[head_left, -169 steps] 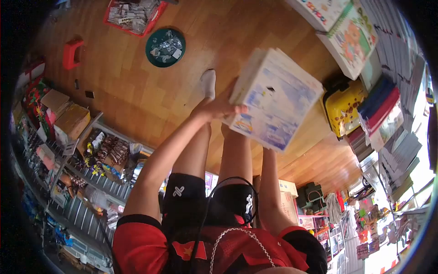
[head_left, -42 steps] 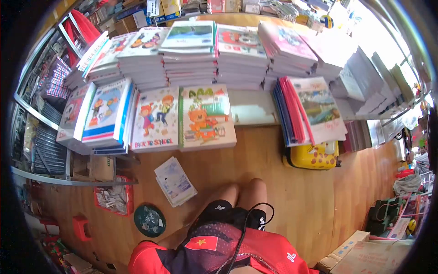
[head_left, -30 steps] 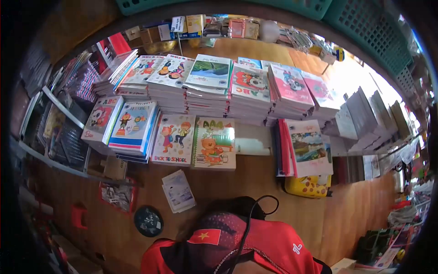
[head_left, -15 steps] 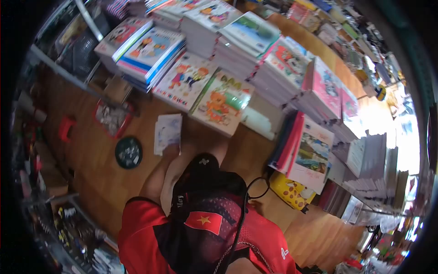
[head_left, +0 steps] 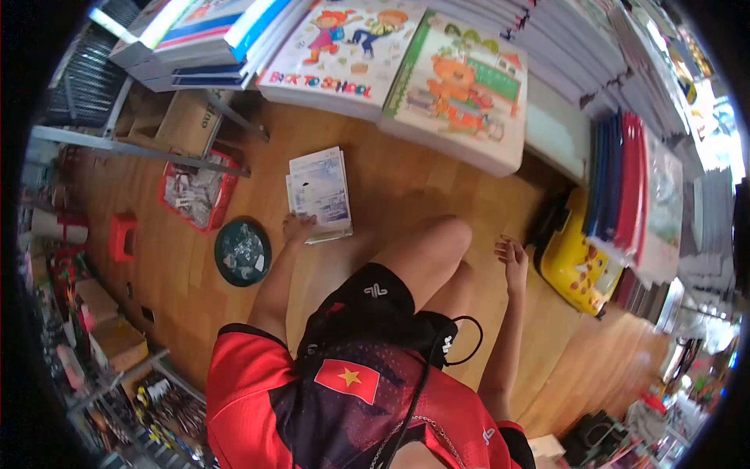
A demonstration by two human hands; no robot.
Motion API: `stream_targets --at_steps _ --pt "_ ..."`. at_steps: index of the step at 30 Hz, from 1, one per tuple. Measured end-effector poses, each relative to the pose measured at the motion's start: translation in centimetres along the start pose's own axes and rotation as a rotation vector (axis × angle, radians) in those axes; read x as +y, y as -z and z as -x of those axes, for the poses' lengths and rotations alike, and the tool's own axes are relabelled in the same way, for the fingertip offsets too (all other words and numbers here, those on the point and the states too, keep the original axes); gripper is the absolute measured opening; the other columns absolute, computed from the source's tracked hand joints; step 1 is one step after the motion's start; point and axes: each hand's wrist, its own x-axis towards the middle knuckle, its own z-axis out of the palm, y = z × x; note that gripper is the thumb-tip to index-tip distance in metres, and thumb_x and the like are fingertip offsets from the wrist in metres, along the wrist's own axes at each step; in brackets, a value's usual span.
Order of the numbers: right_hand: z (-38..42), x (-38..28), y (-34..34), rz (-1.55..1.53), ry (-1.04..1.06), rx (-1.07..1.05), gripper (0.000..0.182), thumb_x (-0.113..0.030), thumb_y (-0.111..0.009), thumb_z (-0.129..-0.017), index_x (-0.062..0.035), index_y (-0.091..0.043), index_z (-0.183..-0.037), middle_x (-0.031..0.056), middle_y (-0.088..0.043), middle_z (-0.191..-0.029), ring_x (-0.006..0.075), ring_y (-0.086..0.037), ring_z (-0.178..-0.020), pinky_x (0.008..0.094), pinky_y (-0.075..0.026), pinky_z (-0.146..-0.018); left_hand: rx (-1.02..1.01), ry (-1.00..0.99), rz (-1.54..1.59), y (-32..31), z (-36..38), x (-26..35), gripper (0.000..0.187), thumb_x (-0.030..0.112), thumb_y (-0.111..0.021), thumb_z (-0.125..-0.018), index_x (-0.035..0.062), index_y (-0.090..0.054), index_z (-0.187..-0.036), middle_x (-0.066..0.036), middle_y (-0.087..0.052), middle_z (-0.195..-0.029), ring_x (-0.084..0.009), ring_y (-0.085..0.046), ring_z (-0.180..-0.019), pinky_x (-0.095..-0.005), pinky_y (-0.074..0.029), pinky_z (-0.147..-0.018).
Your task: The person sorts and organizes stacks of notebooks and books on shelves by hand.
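Note:
On the wooden floor in front of me lies a small stack of thin white booklets (head_left: 322, 186), the top one printed in bluish tones. My left hand (head_left: 298, 228) is at its near left corner, fingers closed over the edge; the thumb's grip is hard to see. To the right of my bent knee, my right hand (head_left: 512, 254) hangs with fingers apart and nothing in it. Nearest to it is a yellow giraffe-pattern case (head_left: 574, 262) with a dark part.
Thick picture-cover books (head_left: 461, 98) stand piled ahead, overhanging the floor. Left of the booklets are a round green dish (head_left: 242, 252), a red basket (head_left: 223, 207) of small packets and a red stool (head_left: 123, 238). Metal rack bars (head_left: 141, 144) cross at left.
The view has tipped down and closer to the floor. My right hand has come into sight. My left hand stays at the booklets, now nearer their left corner.

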Motion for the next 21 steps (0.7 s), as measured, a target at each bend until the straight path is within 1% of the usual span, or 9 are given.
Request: stream_targets --at_steps 1,5,7,9,11,13,15,18,21 --pt "1.0 0.2 -1.0 0.038 -0.017 0.044 0.030 -0.026 -0.044 -0.097 -0.0034 -0.059 -0.110 0.0037 -0.063 -0.089 0.0117 -0.059 -0.077 0.0239 -0.044 -0.068 0.085 -0.041 -0.037 -0.1 0.8 0.1 0.077 0.042 -0.074 -0.070 -0.0058 -0.040 -0.121 -0.023 -0.049 -0.119 -0.0390 -0.048 -0.112 -0.0439 -0.042 -0.093" --pt "6.6 0.7 -3.5 -0.006 -0.023 0.113 0.031 -0.025 -0.044 -0.097 -0.0017 -0.059 -0.110 0.0054 -0.064 -0.090 0.0122 -0.060 -0.080 0.0251 -0.046 -0.070 0.044 -0.169 0.317 -1.9 -3.1 -4.9 0.055 0.025 -0.073 -0.074 -0.0048 -0.048 -0.114 -0.022 -0.061 -0.099 -0.0324 -0.061 -0.094 -0.0400 -0.048 -0.080" --pt "8.9 0.9 -4.1 -0.069 -0.062 0.152 0.031 -0.025 -0.044 -0.097 -0.0006 -0.059 -0.109 0.0063 -0.064 -0.090 0.0127 -0.060 -0.081 0.0256 -0.047 -0.071 0.022 -0.290 0.457 2.4 0.6 -2.0 0.044 0.017 -0.072 -0.075 -0.0041 -0.053 -0.109 -0.022 -0.065 -0.090 -0.0290 -0.065 -0.082 -0.0382 -0.050 -0.073" --pt "10.5 0.3 -4.5 -0.063 -0.047 0.182 0.031 -0.024 -0.043 -0.097 -0.0001 -0.060 -0.108 0.0068 -0.064 -0.090 0.0133 -0.061 -0.082 0.0260 -0.047 -0.071 -0.083 -0.292 0.420 1.8 -1.9 -3.7 0.037 0.013 -0.073 -0.073 -0.0030 -0.058 -0.104 -0.020 -0.067 -0.085 -0.0248 -0.066 -0.073 -0.0357 -0.050 -0.068" --pt "12.2 -0.3 -5.2 -0.090 -0.006 0.244 0.030 -0.023 -0.043 -0.097 0.0004 -0.060 -0.106 0.0067 -0.063 -0.088 0.0131 -0.060 -0.081 0.0258 -0.047 -0.071 -0.112 -0.201 0.226 3.7 -1.4 -1.8 0.033 0.013 -0.074 -0.071 -0.0026 -0.062 -0.098 -0.017 -0.067 -0.084 -0.0257 -0.065 -0.070 -0.0373 -0.050 -0.065" --pt "11.8 -3.4 -4.0 -0.089 0.074 0.260 0.029 -0.022 -0.044 -0.097 0.0009 -0.061 -0.104 0.0059 -0.063 -0.086 0.0122 -0.059 -0.079 0.0251 -0.047 -0.071 -0.213 -0.207 0.259 4.8 -0.3 -0.4 0.037 0.015 -0.075 -0.069 -0.0036 -0.061 -0.098 -0.016 -0.067 -0.083 -0.0279 -0.065 -0.070 -0.0395 -0.050 -0.064" --pt "10.3 -9.4 -3.6 -0.014 0.247 0.262 0.027 -0.019 -0.045 -0.096 0.0015 -0.060 -0.102 0.0052 -0.061 -0.083 0.0109 -0.057 -0.076 0.0244 -0.046 -0.069 -0.128 -0.199 0.163 1.9 -3.1 -2.7 0.044 0.017 -0.077 -0.067 -0.0060 -0.059 -0.099 -0.018 -0.067 -0.087 -0.0316 -0.065 -0.077 -0.0405 -0.050 -0.068" --pt "8.6 -19.9 -3.9 0.021 0.354 0.198 0.022 -0.015 -0.047 -0.095 0.0019 -0.060 -0.100 0.0045 -0.059 -0.079 0.0093 -0.054 -0.072 0.0236 -0.045 -0.067 0.092 -0.116 -0.016 3.5 0.4 1.6 0.049 0.019 -0.077 -0.066 -0.0075 -0.056 -0.102 -0.021 -0.065 -0.095 -0.0347 -0.064 -0.087 -0.0409 -0.049 -0.074" --pt "9.2 -26.6 -5.8 0.146 0.339 0.026 0.018 -0.010 -0.048 -0.092 0.0017 -0.061 -0.098 0.0049 -0.059 -0.075 0.0093 -0.054 -0.070 0.0244 -0.046 -0.066 -0.048 -0.356 0.283 3.8 -0.8 0.2 0.046 0.015 -0.073 -0.071 -0.0051 -0.054 -0.108 -0.020 -0.064 -0.095 -0.0313 -0.063 -0.090 -0.0399 -0.048 -0.077"
